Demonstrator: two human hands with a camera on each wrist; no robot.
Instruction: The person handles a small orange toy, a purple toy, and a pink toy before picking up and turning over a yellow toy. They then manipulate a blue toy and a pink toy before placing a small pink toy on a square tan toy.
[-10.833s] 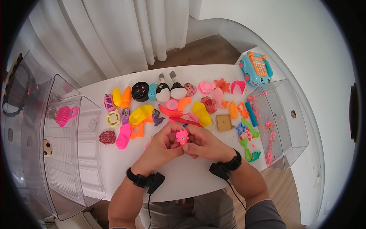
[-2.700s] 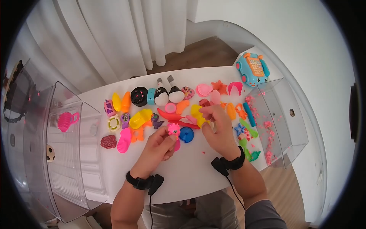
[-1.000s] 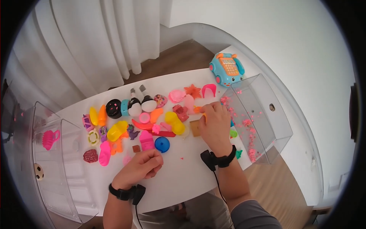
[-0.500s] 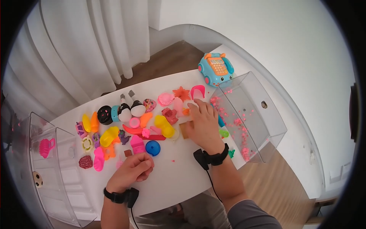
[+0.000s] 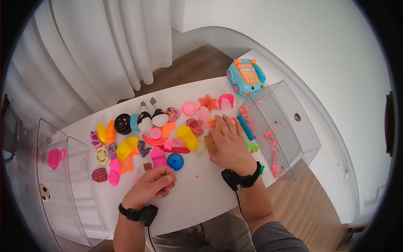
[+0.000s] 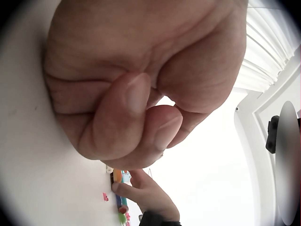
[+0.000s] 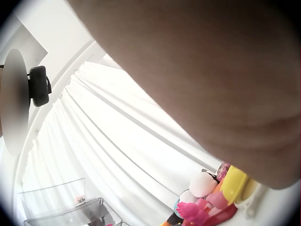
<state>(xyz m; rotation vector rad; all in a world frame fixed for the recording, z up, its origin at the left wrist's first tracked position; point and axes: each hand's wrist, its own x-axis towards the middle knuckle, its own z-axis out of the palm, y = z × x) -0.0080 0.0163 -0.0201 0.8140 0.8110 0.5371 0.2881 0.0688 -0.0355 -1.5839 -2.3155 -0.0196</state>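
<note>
My right hand (image 5: 231, 149) reaches over the toys at the table's right, fingers extended, partly covering a flat tan box (image 5: 210, 144). Orange toy pieces (image 5: 213, 122) show by its fingertips, and a blue-green stick (image 5: 245, 127) lies just to the right. My left hand (image 5: 152, 187) rests on the white table (image 5: 189, 208) with fingers curled in, holding nothing visible; the left wrist view shows the fingertips folded toward the palm. Nearest to it are a blue round lid (image 5: 175, 161), a pink mould (image 5: 158, 157) and a small brown block (image 5: 147, 166). A small pink spiky figure (image 5: 168, 145) lies beyond the mould.
Many toys spread across the table, among them a yellow mould (image 5: 187, 138) and a red toy knife (image 5: 180, 150). Clear bins stand left (image 5: 69, 189) and right (image 5: 289, 130), the right one holding pink bits. A toy telephone (image 5: 247, 77) sits at the back right.
The pink figure, earlier held in both hands and then in the left, now lies among the toys. My right hand has moved right, over the tan box; the left has drawn back, fingers curled.
</note>
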